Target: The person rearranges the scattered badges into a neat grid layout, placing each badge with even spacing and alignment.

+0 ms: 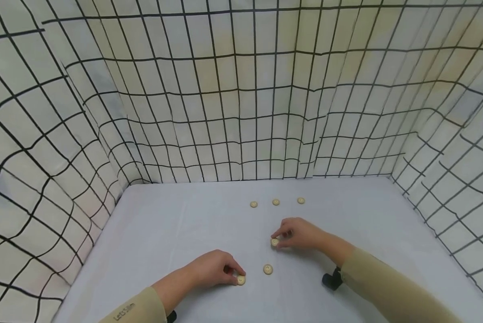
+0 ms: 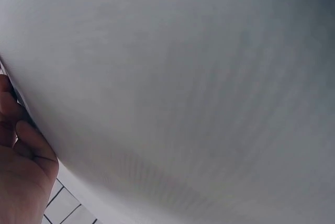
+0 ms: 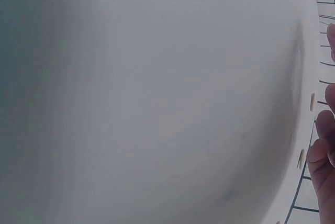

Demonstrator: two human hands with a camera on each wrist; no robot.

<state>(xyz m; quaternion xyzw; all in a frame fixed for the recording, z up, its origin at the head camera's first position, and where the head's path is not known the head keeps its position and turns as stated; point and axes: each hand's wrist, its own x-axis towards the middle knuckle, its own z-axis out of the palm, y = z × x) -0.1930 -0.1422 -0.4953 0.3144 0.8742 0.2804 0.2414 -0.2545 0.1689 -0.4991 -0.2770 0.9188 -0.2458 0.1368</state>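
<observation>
My left hand (image 1: 216, 269) pinches a beige round button (image 1: 241, 280) between thumb and forefinger, low over the white tabletop. Farther back and to the right, my right hand (image 1: 302, 233) holds a second button (image 1: 274, 242) by its edge, the thumb and fingertips around it. Between the two hands, nearer the front, a third button (image 1: 267, 269) lies flat with its holes showing. In the left wrist view the left hand (image 2: 23, 166) appears at the left edge. Only a few curled fingers (image 3: 325, 150) of the right hand show in the right wrist view, their button hidden.
Toward the back, a left button (image 1: 254, 204), a middle button (image 1: 276, 202) and a right button (image 1: 301, 200) lie in a row on the white table (image 1: 176, 215). White walls (image 1: 209, 134) with a black grid enclose the table's back and sides.
</observation>
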